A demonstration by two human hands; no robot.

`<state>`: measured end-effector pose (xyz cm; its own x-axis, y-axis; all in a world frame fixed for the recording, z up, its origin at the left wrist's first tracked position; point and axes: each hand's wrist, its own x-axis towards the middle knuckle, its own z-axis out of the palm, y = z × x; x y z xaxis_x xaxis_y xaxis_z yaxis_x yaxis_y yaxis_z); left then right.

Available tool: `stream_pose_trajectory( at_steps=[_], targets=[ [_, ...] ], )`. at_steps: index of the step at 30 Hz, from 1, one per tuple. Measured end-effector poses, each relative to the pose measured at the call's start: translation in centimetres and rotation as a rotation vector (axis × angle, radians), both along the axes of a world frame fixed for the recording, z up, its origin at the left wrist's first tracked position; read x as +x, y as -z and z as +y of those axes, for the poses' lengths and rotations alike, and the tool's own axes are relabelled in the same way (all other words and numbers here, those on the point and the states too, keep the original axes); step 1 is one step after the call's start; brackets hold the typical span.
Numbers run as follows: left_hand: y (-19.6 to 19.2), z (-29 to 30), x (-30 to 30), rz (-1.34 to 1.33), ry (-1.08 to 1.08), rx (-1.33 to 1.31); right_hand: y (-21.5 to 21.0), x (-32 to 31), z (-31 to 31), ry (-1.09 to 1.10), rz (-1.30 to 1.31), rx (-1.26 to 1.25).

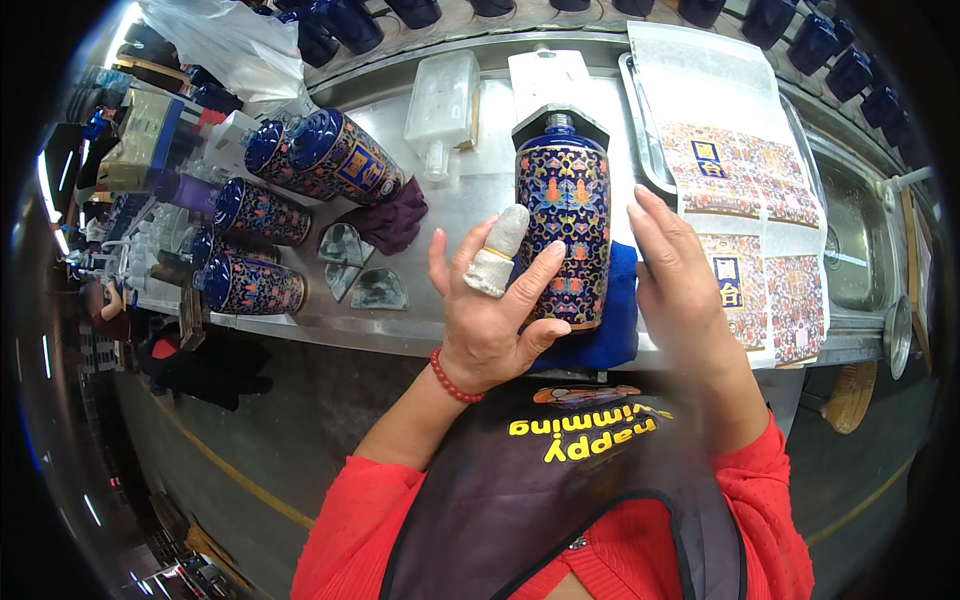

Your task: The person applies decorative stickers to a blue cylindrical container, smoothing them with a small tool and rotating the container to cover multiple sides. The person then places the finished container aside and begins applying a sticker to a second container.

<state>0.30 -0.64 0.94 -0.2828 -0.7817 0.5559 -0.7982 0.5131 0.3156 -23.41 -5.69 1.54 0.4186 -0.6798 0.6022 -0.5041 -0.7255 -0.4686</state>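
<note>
A dark blue bottle (563,215) with a dense floral pattern lies on its back, neck pointing away from me. Its neck end rests at a dark angular block (590,125), and a blue cloth (622,300) lies under its lower part. My left hand (490,320) is open, its thumb and index fingertip touching the bottle's left side near the base. One finger wears a grey cloth cover (506,235) with a yellow band. My right hand (685,275) is open just right of the bottle, fingers stretched out, apparently apart from it.
Patterned decal sheets (740,180) lie over a metal tray at right, beside a sink (860,240). Several decorated bottles (350,160) stand at left, near a purple cloth (395,218) and dark flat pads (378,290). A clear bottle-shaped container (440,100) lies at the back.
</note>
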Motion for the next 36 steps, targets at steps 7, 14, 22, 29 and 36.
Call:
stream_pose_trajectory(
  at_steps=[7, 14, 22, 29, 36],
  targets=[
    [-1.0, -1.1, -1.0, 0.355, -0.001, 0.104, -2.4, -0.7, -0.2, 0.015, -0.154, 0.277],
    [-1.6, -3.1, -2.1, 0.558, -0.023, 0.268, -2.8, -0.3, -0.2, 0.013, -0.286, 0.489],
    [-1.7, -4.1, -2.5, 0.516, -0.02, 0.272, -2.6, -0.4, -0.2, 0.028, -0.317, 0.498],
    [-2.0, -4.1, -2.6, 0.521, -0.036, 0.33, -2.8, -0.7, -0.3, 0.05, -0.261, 0.456],
    [-2.0, -4.0, -2.7, 0.543, -0.045, 0.346, -2.2, -0.6, -0.3, 0.032, -0.319, 0.471]
  ],
)
